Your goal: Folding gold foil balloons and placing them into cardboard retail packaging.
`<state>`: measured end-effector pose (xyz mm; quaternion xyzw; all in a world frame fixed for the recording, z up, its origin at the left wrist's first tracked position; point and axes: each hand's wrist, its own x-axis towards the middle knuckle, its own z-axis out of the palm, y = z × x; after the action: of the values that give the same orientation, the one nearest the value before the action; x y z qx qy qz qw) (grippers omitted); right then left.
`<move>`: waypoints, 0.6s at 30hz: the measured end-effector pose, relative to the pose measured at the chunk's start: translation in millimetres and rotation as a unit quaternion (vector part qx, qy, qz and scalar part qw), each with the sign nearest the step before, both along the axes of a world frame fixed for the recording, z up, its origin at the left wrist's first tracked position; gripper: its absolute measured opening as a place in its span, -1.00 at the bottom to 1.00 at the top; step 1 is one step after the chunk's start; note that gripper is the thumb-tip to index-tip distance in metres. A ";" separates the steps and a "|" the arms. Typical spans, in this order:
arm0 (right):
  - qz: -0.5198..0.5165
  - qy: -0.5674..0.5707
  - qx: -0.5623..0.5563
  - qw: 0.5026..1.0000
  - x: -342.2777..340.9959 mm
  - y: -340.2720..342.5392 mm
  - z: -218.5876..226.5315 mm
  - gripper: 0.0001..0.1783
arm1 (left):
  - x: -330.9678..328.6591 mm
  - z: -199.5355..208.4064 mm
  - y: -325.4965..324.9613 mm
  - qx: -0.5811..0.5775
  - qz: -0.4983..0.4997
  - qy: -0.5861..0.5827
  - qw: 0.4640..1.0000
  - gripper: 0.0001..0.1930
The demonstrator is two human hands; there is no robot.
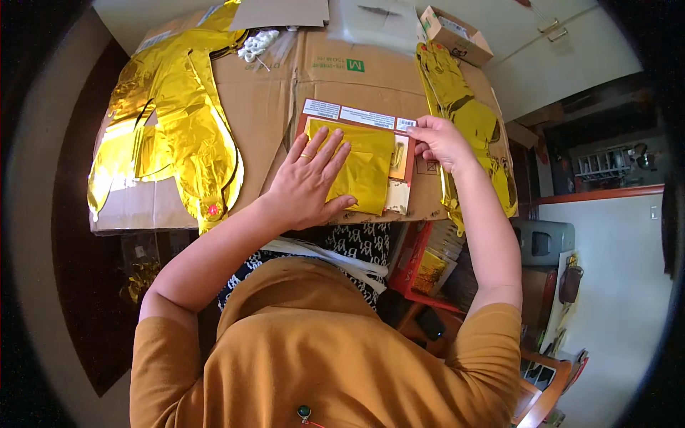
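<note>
A folded gold foil balloon [365,171] lies on a printed reddish-brown card [399,194] with white label strips along its far edge. My left hand [303,182] rests flat on the foil's left part, its fingers stretched out and slightly apart, with a ring on one. At the card's far right corner, my right hand [444,146] pinches the edge between thumb and fingers. A narrow strip of the card with a picture shows to the right of the foil. Part of the foil and the card's left edge are hidden under my left hand.
Flat gold foil balloons [178,93] spread over the left of the cardboard-covered table [257,93], and more gold foil balloons [467,118] lie at its right. White string [258,46] and a small open carton [457,34] sit at the back. A red box [428,267] stands below the near edge.
</note>
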<state>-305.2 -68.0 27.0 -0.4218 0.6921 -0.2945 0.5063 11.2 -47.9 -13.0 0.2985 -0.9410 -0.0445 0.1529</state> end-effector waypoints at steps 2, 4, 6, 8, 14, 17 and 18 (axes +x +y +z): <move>-0.022 -0.020 -0.032 0.999 0.2 -6.5 -4.5 -0.83 | 1.1 -0.3 0.6 0.000 0.001 0.001 1.000 -0.13; -0.061 -0.039 -0.078 0.994 -5.7 -15.6 -7.6 -0.84 | 2.8 1.6 -0.5 0.001 0.002 0.002 1.000 -0.13; -0.099 -0.076 -0.117 0.985 -15.7 -26.3 -5.0 -0.86 | 3.0 3.9 -1.5 0.001 0.000 -0.001 1.000 -0.13; -0.135 -0.093 -0.175 0.971 -41.7 -39.3 -4.8 -0.85 | 1.4 5.1 -2.5 0.000 -0.007 0.002 1.000 -0.13; -0.197 -0.069 -0.499 0.841 -35.7 -14.3 59.7 -0.78 | 5.7 1.3 -5.7 0.014 -0.021 0.016 1.000 -0.16; -0.082 0.303 -0.497 0.809 -9.8 42.5 69.0 -0.85 | 6.5 5.6 -5.9 0.013 -0.025 0.040 0.999 -0.17; 0.020 0.436 -0.561 0.704 -3.2 50.9 61.7 -0.88 | 6.5 7.6 -5.7 0.013 -0.026 0.041 0.999 -0.18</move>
<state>-308.4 -17.2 88.7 -0.7229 0.5343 -0.4012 -0.1763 17.8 -53.6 -5.5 0.2741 -0.9406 -0.0729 0.1867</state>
